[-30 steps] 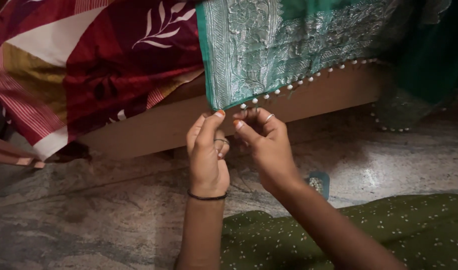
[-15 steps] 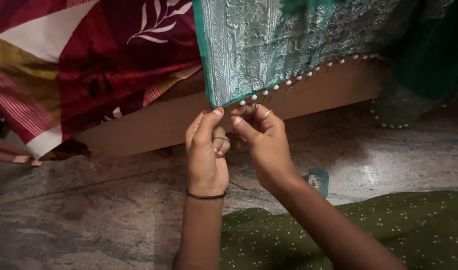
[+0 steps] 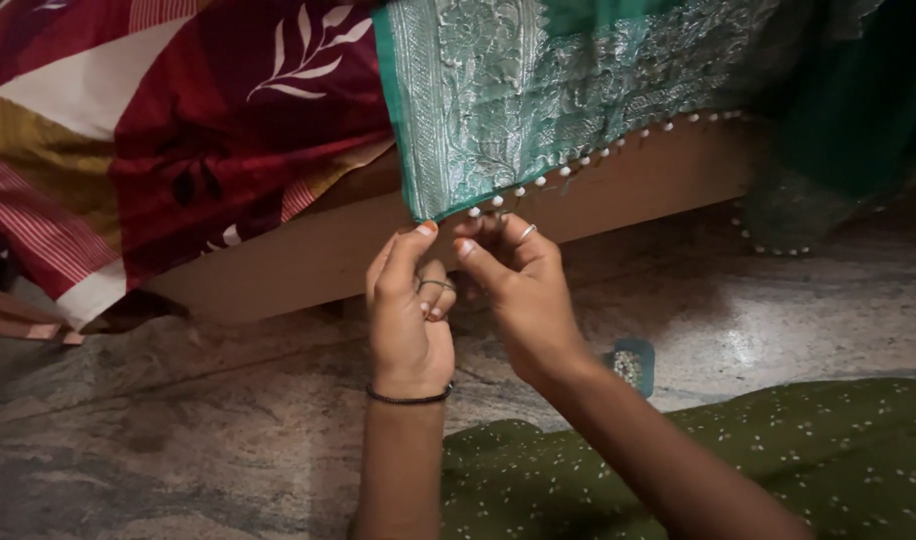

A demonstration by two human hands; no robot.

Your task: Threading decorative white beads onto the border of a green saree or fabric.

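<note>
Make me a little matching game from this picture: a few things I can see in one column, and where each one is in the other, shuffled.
Things:
1. teal woven cloth
2. white beads
3. black band
4. small blue dish

Places:
A. on the stone floor, just right of the right hand
B. around the wrist of the left hand
C. hanging over the wooden edge, beside a red patterned sheet
D. in a row along the cloth's lower hem

Pairs: 1-C, 2-D, 3-B, 4-A
</note>
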